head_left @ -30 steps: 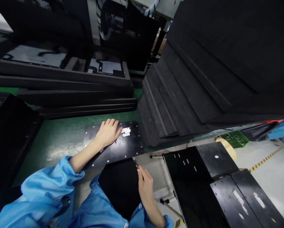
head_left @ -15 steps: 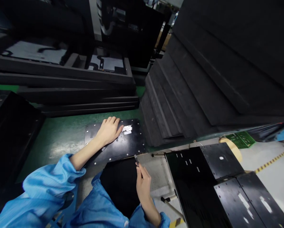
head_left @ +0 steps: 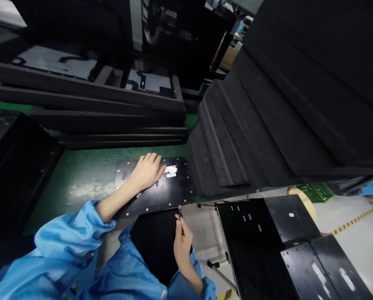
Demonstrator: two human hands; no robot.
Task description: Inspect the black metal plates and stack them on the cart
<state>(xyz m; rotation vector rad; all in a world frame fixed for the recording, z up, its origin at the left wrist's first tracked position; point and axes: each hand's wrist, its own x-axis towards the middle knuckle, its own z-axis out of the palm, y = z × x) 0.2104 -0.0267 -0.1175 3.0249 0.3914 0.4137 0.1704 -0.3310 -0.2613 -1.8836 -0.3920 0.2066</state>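
Note:
My left hand (head_left: 147,171) lies over a black rectangular panel (head_left: 182,185), its fingers resting on the surface and its thumb beside a silver-white label (head_left: 170,170). White dots, perhaps holes or fasteners, run along the panel's border. Below the panel's near edge, my right hand (head_left: 183,241) is closed around a small slim tool with a flat grey tip (head_left: 180,207). The tip is at or very near that edge; whether it touches I cannot tell. Most of the tool's handle is hidden by the fingers.
The panel lies on a green tabletop (head_left: 80,175). Tall stacked dark foam sheets (head_left: 267,104) rise at right; foam trays (head_left: 111,98) stand behind. A black box-like object (head_left: 18,166) is at left. More black panels (head_left: 292,218) lie at lower right.
The view has shifted slightly. My right hand has moved a little left with the tool, which now stands more upright. My left hand keeps its place on the panel.

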